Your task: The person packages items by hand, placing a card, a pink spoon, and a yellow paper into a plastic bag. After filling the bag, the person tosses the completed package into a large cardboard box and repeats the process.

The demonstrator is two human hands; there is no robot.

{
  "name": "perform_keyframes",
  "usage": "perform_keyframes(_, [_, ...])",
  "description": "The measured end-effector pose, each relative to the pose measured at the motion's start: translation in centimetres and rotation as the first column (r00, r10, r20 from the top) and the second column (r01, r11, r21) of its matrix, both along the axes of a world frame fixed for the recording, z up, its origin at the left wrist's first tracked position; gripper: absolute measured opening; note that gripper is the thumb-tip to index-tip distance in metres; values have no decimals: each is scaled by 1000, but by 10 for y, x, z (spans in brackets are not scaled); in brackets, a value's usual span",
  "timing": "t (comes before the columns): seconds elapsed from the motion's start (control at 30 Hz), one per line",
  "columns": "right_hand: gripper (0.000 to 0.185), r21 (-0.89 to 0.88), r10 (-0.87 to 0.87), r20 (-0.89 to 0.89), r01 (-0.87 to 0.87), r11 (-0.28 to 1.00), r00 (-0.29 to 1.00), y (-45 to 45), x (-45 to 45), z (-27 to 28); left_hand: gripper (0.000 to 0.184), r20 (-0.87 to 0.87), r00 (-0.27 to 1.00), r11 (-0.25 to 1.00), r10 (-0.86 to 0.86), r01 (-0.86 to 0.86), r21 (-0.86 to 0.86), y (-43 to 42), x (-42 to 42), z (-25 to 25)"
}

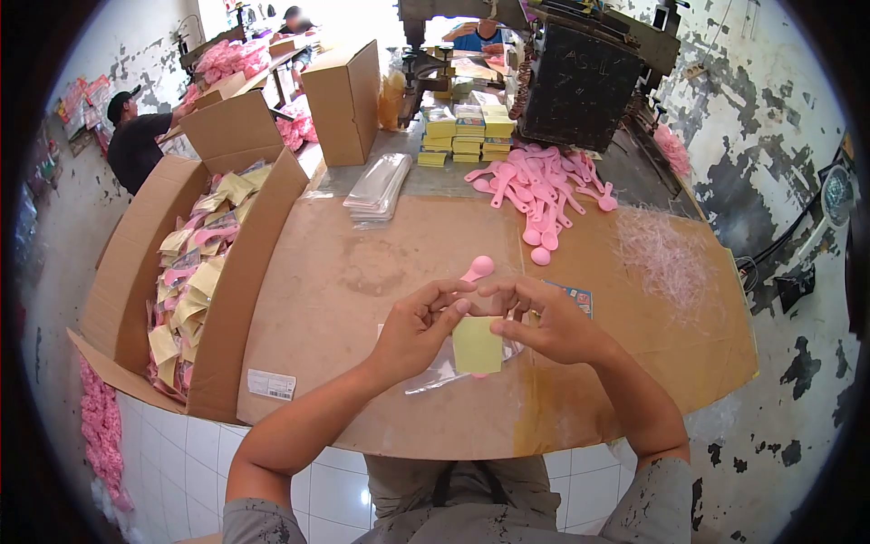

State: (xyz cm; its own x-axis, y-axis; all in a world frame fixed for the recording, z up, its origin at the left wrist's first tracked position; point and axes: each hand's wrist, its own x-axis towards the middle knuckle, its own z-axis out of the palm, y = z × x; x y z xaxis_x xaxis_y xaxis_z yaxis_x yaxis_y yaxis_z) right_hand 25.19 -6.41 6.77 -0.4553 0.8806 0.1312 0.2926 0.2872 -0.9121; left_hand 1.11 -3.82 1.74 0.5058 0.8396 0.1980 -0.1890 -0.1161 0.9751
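Observation:
A small square slip of yellow paper hangs between my hands, over the middle of the cardboard-covered table. My left hand pinches it near its upper left corner, thumb against the fingers. The thumb and bent fingers of my right hand grip its right edge. Beneath the slip lies a clear plastic bag, partly covered by the paper and my hands. Just beyond my fingertips sits a pink plastic scoop, its handle partly hidden. A blue printed card shows behind my right hand.
Left stands an open carton of packed bags. Flat clear bags, stacked yellow slips and a pile of pink scoops lie farther back. Plastic shreds are at right. A machine stands behind; other people work beyond.

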Motion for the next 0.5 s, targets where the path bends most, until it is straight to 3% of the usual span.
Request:
perform_keyframes(0.13, [27,-151,15,-217,-49,987,976,13,3,-17,32,22,1000,1000,-8,8,-2,3,-2,1])
perform_keyframes(0.27, [20,-166,-41,-280,-6,986,959,12,5,-24,28,-68,998,999,-17,14,-43,4,-4,-1])
perform_keyframes(0.5, [14,-267,-159,-374,58,962,914,13,13,-34,30,-13,1000,998,27,-28,-55,2,-1,5])
